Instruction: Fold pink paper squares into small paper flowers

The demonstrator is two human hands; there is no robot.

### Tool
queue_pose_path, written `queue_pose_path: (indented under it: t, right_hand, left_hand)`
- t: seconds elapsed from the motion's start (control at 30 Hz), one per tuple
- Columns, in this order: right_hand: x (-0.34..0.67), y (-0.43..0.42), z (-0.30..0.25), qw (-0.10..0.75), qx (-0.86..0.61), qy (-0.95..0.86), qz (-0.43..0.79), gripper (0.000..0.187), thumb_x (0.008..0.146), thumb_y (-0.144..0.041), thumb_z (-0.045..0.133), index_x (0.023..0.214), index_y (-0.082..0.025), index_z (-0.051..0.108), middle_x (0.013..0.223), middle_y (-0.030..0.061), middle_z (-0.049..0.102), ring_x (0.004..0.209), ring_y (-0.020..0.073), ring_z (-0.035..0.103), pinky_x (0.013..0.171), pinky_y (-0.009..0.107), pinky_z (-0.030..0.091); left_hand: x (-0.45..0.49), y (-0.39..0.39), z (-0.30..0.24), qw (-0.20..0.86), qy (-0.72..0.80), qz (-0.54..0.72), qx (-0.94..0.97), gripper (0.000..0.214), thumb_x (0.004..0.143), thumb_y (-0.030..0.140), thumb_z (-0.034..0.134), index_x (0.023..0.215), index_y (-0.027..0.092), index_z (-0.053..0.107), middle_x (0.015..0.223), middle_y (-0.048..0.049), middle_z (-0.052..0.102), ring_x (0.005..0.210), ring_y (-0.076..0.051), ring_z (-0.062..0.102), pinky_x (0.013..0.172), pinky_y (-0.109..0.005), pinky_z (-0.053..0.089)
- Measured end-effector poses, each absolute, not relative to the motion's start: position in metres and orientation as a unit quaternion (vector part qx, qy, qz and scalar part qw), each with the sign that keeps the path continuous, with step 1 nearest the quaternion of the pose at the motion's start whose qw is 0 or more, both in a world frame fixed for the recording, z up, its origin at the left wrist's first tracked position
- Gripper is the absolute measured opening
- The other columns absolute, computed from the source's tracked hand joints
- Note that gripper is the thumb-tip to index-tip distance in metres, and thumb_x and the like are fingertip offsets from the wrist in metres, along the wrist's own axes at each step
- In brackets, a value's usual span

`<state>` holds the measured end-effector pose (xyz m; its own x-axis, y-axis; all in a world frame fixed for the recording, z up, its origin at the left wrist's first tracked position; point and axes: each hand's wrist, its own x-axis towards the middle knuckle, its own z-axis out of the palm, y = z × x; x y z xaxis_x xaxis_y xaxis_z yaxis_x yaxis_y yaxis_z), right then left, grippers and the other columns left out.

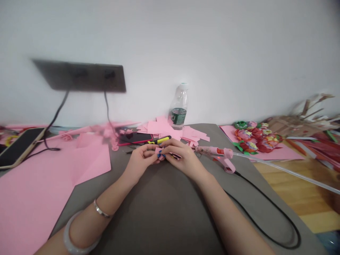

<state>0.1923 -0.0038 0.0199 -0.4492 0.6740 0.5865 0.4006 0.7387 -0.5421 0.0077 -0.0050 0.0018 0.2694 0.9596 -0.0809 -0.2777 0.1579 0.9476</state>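
Between my two hands is a small piece of pink paper (158,151). My left hand (142,158) pinches it from the left, thumb and fingers closed on it. From the other side my right hand (183,156) grips the same paper, its blue-nailed fingertips meeting those of the left. Part of the paper is hidden behind the fingers. Just beyond the hands lies a yellow and black utility knife (160,140). A pink hot glue gun (215,152) with a long clear glue stick (281,171) rests to the right of my right hand.
Pink paper pieces (195,134) lie around a plastic bottle (179,109) by the wall. A pink-edged phone (135,138) is behind my hands. Large pink sheets (39,191) and another phone (21,147) cover the left. Paper flowers (256,136) sit right; a black cord (289,219) loops there.
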Motion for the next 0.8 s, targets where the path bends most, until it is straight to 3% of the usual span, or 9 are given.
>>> queue_pose_path:
  t: [0.3, 0.43, 0.63, 0.7, 0.8]
  right_hand:
    - [0.197, -0.006, 0.025, 0.383, -0.329, -0.849, 0.157, 0.023, 0.092, -0.011, 0.052, 0.096, -0.023, 0.071, 0.116, 0.0111, 0.064, 0.095, 0.0197, 0.064, 0.077, 0.033, 0.053]
    - [0.197, -0.007, 0.026, 0.388, -0.34, -0.844, 0.146, 0.027, 0.093, -0.013, 0.052, 0.102, -0.027, 0.073, 0.116, 0.0095, 0.065, 0.094, 0.0196, 0.064, 0.082, 0.037, 0.052]
    - [0.191, -0.006, 0.022, 0.462, -0.342, -0.764, 0.293, 0.02, 0.093, -0.021, 0.051, 0.1, -0.022, 0.07, 0.11, 0.0093, 0.067, 0.104, 0.0219, 0.062, 0.091, 0.039, 0.05]
    - [0.19, -0.003, 0.018, 0.496, -0.373, -0.703, 0.348, 0.015, 0.093, -0.027, 0.054, 0.102, -0.021, 0.064, 0.106, 0.0083, 0.067, 0.093, 0.0194, 0.063, 0.083, 0.035, 0.05]
    - [0.189, 0.001, 0.012, 0.483, -0.42, -0.65, 0.409, 0.019, 0.09, -0.037, 0.058, 0.096, -0.019, 0.059, 0.09, 0.0044, 0.065, 0.073, 0.0149, 0.059, 0.068, 0.029, 0.048]
  left_hand:
    - [0.006, -0.004, 0.003, 0.664, 0.379, 0.493, 0.415, 0.041, 0.066, 0.032, 0.085, 0.1, 0.015, 0.07, 0.078, -0.0037, 0.078, 0.071, -0.013, 0.071, 0.07, -0.022, 0.057]
    - [0.006, -0.002, 0.005, 0.653, 0.389, 0.518, 0.393, 0.039, 0.065, 0.032, 0.086, 0.096, 0.016, 0.068, 0.075, -0.0028, 0.077, 0.069, -0.013, 0.071, 0.068, -0.022, 0.057]
    - [0.008, -0.002, 0.004, 0.638, 0.402, 0.512, 0.412, 0.033, 0.062, 0.033, 0.087, 0.082, 0.015, 0.068, 0.076, -0.0033, 0.077, 0.072, -0.013, 0.07, 0.071, -0.022, 0.056]
    - [0.008, -0.002, 0.004, 0.631, 0.411, 0.509, 0.418, 0.034, 0.061, 0.033, 0.088, 0.082, 0.015, 0.068, 0.077, -0.0035, 0.078, 0.072, -0.013, 0.07, 0.071, -0.023, 0.056]
    - [0.007, -0.002, 0.004, 0.614, 0.411, 0.51, 0.44, 0.033, 0.063, 0.033, 0.086, 0.084, 0.015, 0.068, 0.078, -0.0038, 0.078, 0.07, -0.013, 0.069, 0.07, -0.023, 0.055]
